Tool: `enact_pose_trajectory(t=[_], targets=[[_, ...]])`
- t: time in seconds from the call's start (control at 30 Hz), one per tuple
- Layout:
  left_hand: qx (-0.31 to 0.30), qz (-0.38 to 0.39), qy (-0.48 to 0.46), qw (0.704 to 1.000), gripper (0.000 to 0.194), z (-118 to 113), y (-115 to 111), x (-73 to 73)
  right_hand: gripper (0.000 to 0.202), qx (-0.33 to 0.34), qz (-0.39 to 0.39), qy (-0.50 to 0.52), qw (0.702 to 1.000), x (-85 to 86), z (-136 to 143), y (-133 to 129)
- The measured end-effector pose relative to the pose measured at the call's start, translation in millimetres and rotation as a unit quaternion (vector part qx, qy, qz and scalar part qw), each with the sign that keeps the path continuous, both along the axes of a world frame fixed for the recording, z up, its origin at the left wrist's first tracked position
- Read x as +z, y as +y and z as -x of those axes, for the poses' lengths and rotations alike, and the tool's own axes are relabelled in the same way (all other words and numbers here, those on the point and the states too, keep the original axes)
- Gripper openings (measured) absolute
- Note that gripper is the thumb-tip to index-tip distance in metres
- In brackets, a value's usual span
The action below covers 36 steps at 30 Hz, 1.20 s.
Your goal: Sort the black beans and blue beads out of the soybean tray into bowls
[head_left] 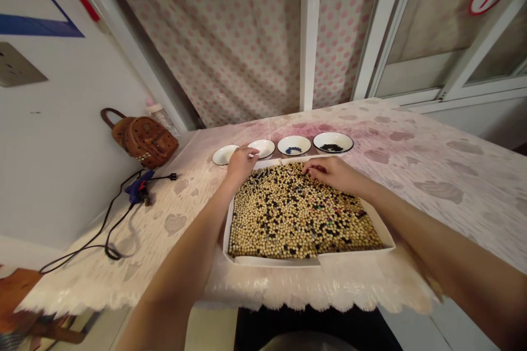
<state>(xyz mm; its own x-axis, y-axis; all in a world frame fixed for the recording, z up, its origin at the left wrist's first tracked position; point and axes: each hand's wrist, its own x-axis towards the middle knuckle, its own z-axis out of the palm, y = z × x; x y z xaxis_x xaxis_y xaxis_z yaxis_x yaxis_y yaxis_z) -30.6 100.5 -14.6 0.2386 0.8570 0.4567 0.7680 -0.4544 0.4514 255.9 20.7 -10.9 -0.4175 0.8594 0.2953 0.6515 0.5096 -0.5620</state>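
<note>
A shallow white box (275, 261) holds a wide layer of small round beads (284, 214), mostly yellowish with many black and a few coloured ones. My left hand (242, 162) is over the box's back left corner, beside a white bowl (263, 148); its fingers are bent together, and anything between them is too small to see. At the back right of the beads, my right hand (325, 170) touches them with pinched fingertips. Behind the box stand a far-left bowl (224, 155), a bowl with blue beads (293, 146) and a bowl with black beads (332, 143).
On the left of the patterned tablecloth (177, 197) lie a brown backpack-shaped bag (146, 140), a blue glue gun (140, 187) and its black cable (111, 252). A clear bottle (161, 115) stands behind the bag. Curtains (230, 38) hang beyond the table.
</note>
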Motion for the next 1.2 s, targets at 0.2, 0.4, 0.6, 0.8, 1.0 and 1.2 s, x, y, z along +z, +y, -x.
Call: enact_pose_trajectory(t=[0.2, 0.4, 0.6, 0.8, 1.0, 1.2], targets=[[0.005, 0.013, -0.011, 1.000, 0.024, 4, -8, 7.8, 0.026, -0.002, -0.002, 0.004, 1.000, 0.2, -1, 0], [-0.177, 0.134, -0.022, 0.975, 0.019, -12, -54, 24.1, 0.026, 0.002, -0.002, 0.017, 1.000, -1.3, -1, 0], [-0.306, 0.195, -0.002, 0.932, 0.019, -33, -79, 24.7, 0.027, -0.009, 0.016, 0.011, 1.000, -0.5, -1, 1], [-0.326, 0.244, -0.001, 0.913, 0.019, -36, -80, 23.6, 0.028, -0.009, 0.016, 0.001, 1.000, -1.5, -1, 2], [-0.318, 0.236, 0.008, 0.918, 0.011, -39, -85, 28.2, 0.027, -0.012, 0.023, 0.015, 1.000, -0.6, 0, 1], [-0.313, 0.225, 0.007, 0.923, 0.008, -40, -85, 25.2, 0.025, -0.014, 0.025, 0.011, 1.000, -1.0, -1, 0]])
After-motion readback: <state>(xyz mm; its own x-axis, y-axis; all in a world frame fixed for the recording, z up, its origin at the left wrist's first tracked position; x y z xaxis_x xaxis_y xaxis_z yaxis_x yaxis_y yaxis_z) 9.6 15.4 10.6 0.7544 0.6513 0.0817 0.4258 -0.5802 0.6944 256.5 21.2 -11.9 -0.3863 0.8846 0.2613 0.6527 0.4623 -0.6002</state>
